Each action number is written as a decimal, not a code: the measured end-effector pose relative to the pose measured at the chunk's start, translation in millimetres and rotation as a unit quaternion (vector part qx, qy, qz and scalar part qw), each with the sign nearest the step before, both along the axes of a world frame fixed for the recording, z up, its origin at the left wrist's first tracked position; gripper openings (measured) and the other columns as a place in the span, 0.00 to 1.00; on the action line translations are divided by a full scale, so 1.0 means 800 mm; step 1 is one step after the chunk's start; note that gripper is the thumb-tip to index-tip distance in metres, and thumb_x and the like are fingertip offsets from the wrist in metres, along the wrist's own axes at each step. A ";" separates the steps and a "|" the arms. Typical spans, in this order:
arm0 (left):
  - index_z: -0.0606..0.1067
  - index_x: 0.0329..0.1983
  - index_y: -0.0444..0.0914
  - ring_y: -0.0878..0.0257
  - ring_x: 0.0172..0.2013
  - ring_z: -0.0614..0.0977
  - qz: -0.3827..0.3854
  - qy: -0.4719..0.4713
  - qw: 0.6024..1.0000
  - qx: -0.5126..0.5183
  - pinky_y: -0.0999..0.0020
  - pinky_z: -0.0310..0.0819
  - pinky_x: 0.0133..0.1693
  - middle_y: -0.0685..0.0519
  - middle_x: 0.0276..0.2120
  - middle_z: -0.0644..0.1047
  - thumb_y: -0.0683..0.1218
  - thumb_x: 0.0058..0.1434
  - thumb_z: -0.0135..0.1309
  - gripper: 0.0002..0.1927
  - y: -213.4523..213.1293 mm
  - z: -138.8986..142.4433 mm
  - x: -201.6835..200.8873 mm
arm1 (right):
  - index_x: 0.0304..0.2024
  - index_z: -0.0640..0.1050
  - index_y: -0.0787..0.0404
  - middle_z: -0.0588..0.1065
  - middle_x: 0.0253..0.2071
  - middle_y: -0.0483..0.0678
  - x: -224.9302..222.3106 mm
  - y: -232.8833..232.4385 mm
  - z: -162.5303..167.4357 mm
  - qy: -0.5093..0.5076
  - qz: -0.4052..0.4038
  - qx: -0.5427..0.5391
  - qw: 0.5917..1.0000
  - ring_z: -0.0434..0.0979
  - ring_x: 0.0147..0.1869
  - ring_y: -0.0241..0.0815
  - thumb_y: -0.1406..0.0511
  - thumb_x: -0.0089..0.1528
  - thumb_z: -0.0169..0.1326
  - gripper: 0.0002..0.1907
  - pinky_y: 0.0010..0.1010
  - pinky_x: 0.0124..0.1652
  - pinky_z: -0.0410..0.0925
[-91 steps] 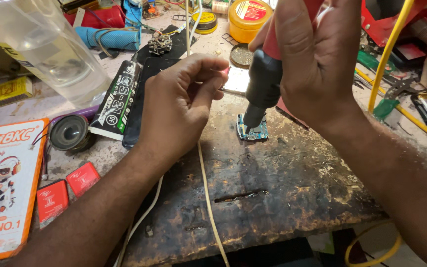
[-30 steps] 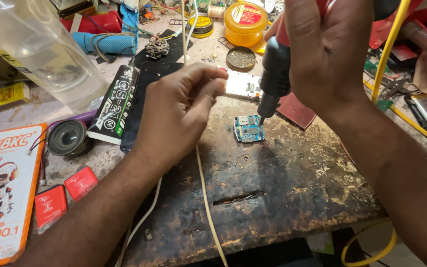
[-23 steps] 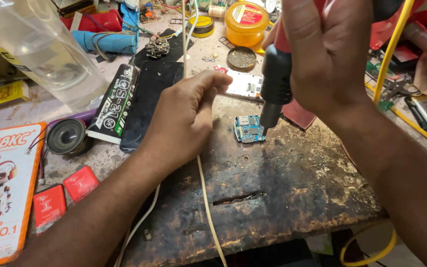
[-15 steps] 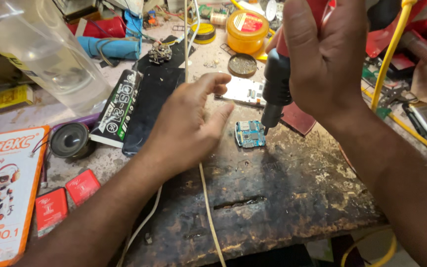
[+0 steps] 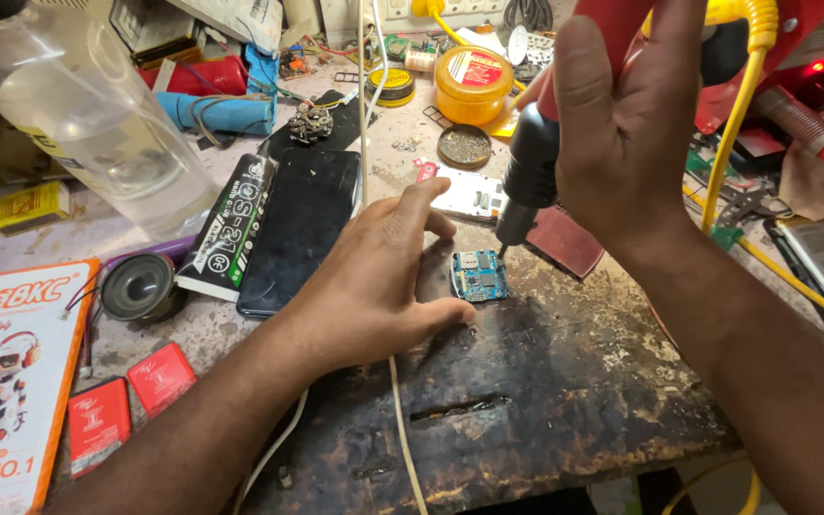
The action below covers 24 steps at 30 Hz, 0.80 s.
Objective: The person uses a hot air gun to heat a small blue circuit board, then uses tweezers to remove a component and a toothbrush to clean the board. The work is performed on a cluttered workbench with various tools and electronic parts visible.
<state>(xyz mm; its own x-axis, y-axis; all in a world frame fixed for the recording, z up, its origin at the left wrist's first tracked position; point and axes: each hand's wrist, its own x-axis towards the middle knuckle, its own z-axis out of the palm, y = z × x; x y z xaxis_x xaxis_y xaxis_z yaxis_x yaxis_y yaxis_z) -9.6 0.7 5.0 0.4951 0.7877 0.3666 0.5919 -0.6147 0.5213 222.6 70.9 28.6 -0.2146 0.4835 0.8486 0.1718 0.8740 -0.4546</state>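
Observation:
A small blue circuit board (image 5: 480, 275) lies on the scorched wooden bench top (image 5: 545, 401). My right hand (image 5: 627, 133) grips a red-and-black hot air tool (image 5: 536, 167) upright, its nozzle tip just above the board's upper right corner. My left hand (image 5: 383, 286) rests flat on the bench, thumb beside the board's lower left edge, fingers spread and holding nothing. A white cable (image 5: 402, 420) runs under that hand.
A black phone (image 5: 299, 227) and a black tube (image 5: 226, 234) lie to the left, near a clear plastic bottle (image 5: 78, 114) and a small speaker (image 5: 138, 286). An orange tin (image 5: 472, 84), a yellow cable (image 5: 731, 143), an orange box (image 5: 7, 381) and red packets (image 5: 131, 401) crowd the bench.
My left hand has opened from a pinch and settled flat next to the board. The hot air tool's nozzle has stayed over the board, shifting slightly.

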 end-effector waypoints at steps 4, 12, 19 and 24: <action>0.59 0.68 0.31 0.47 0.52 0.77 0.011 -0.008 1.000 -0.016 0.53 0.67 0.55 0.45 0.48 0.79 0.53 0.45 0.73 0.52 0.000 -0.001 0.002 | 0.66 0.58 0.64 0.69 0.36 0.44 0.000 0.004 -0.001 0.006 -0.009 -0.005 1.000 0.72 0.34 0.32 0.63 0.84 0.42 0.14 0.23 0.40 0.71; 0.59 0.68 0.30 0.48 0.50 0.79 0.009 -0.023 1.000 -0.011 0.55 0.69 0.53 0.45 0.47 0.80 0.52 0.44 0.74 0.53 -0.001 0.002 0.004 | 0.67 0.57 0.64 0.69 0.37 0.45 -0.002 0.005 -0.004 0.003 -0.031 -0.007 0.999 0.72 0.34 0.33 0.64 0.85 0.45 0.15 0.23 0.38 0.69; 0.56 0.70 0.29 0.48 0.48 0.79 0.000 -0.018 1.000 -0.014 0.54 0.70 0.51 0.44 0.49 0.80 0.52 0.44 0.74 0.56 -0.001 0.001 0.004 | 0.70 0.54 0.62 0.70 0.40 0.46 -0.005 0.004 -0.007 0.004 -0.022 0.006 1.000 0.75 0.37 0.34 0.63 0.85 0.42 0.17 0.26 0.44 0.75; 0.56 0.69 0.28 0.47 0.48 0.80 -0.003 -0.022 1.000 -0.007 0.55 0.70 0.52 0.43 0.48 0.80 0.52 0.45 0.74 0.55 0.000 0.000 0.004 | 0.69 0.54 0.62 0.72 0.41 0.47 -0.008 0.002 -0.006 0.004 -0.023 0.002 1.000 0.75 0.37 0.34 0.62 0.86 0.43 0.17 0.26 0.43 0.74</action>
<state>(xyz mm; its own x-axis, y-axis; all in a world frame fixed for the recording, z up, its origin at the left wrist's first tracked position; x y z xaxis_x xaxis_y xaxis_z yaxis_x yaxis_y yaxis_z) -6.4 0.6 4.6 0.4843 0.7900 0.3760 0.5645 -0.6105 0.5555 216.6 72.7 24.0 -0.1862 0.4892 0.8521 0.2079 0.8672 -0.4525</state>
